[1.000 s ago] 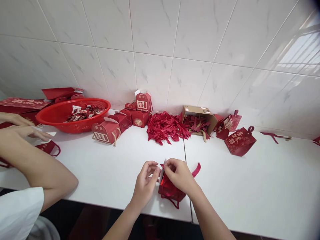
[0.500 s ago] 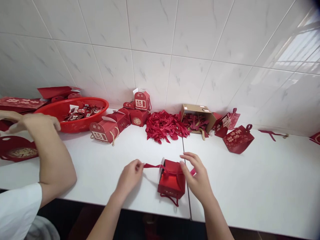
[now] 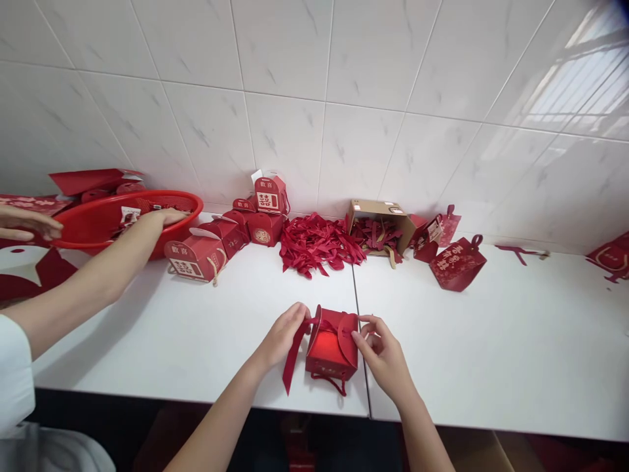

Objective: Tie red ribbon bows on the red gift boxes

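A small red gift box (image 3: 331, 351) stands near the table's front edge, its rounded end flaps raised and a red cord handle hanging at its front. A red ribbon (image 3: 295, 360) runs across its top through the flaps, with a loose tail hanging on the left. My left hand (image 3: 285, 334) pinches this ribbon close beside the left flap. On the other side, my right hand (image 3: 383, 354) has its fingers curled, with thumb and forefinger against the right flap. The ribbon's right end is hidden there.
Behind lie a pile of red ribbons (image 3: 317, 242) and a cardboard box (image 3: 378, 208) of ribbon pieces. Several red boxes (image 3: 196, 255) stand left, others right (image 3: 457, 265). A co-worker's arm (image 3: 103, 275) reaches into a red basket (image 3: 189, 223) of wrapped sweets.
My left hand has moved right, up to the box, and the ribbon's tail now hangs down. My right hand's fingers have closed in on the right flap. The co-worker's hand has entered the basket.
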`<state>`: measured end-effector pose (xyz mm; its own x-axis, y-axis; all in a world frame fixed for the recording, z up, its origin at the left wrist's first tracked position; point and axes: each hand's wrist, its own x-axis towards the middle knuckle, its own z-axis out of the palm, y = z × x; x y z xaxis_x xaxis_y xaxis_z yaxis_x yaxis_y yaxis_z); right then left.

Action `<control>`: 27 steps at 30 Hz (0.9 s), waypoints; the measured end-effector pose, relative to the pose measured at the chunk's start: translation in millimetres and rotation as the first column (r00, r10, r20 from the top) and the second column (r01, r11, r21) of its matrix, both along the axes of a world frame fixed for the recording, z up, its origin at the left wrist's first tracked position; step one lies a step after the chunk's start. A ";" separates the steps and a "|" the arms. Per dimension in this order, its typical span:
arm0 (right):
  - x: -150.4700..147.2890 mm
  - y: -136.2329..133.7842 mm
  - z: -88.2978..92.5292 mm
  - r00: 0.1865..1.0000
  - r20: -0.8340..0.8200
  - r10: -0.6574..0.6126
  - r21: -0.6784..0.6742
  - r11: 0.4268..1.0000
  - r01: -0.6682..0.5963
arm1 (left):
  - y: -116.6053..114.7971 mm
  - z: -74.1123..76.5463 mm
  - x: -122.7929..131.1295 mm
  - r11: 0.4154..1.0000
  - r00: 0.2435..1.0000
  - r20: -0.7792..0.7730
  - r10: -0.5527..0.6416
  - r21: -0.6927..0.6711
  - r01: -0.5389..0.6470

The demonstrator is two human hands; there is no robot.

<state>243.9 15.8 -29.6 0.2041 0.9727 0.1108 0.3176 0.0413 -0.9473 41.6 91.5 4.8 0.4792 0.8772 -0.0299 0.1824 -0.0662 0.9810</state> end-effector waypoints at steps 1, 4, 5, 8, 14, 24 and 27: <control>-0.5 0.2 -0.5 0.999 -0.035 0.013 0.002 1.000 -0.013 | 0.2 2.1 2.3 0.998 1.000 0.010 -0.027 -0.051 0.027; 2.2 -0.4 2.0 0.997 -0.043 0.062 0.031 0.998 -0.060 | 2.7 7.3 2.8 0.990 0.996 0.018 -0.086 -0.112 0.087; 4.4 -1.0 4.7 0.996 -0.011 0.083 0.045 0.996 -0.083 | 3.9 8.8 1.6 0.989 0.995 0.005 -0.099 -0.106 0.099; 14.1 -3.0 16.5 0.978 0.137 0.155 0.082 0.983 -0.167 | 8.7 12.7 -3.9 0.996 0.994 -0.060 -0.092 -0.012 0.092; 32.8 -1.8 34.2 0.927 0.328 0.182 0.129 0.964 -0.234 | 19.0 14.1 -15.4 0.950 0.990 -0.135 0.037 0.311 0.007; 27.0 12.2 39.3 0.981 0.083 0.178 -0.002 0.984 -0.178 | 23.8 10.9 -22.6 0.705 0.996 -0.085 0.024 0.708 0.044; 21.3 18.7 35.9 0.988 -0.090 0.125 -0.117 0.984 -0.135 | 23.2 6.6 -18.2 0.707 0.993 -0.094 0.072 0.707 0.016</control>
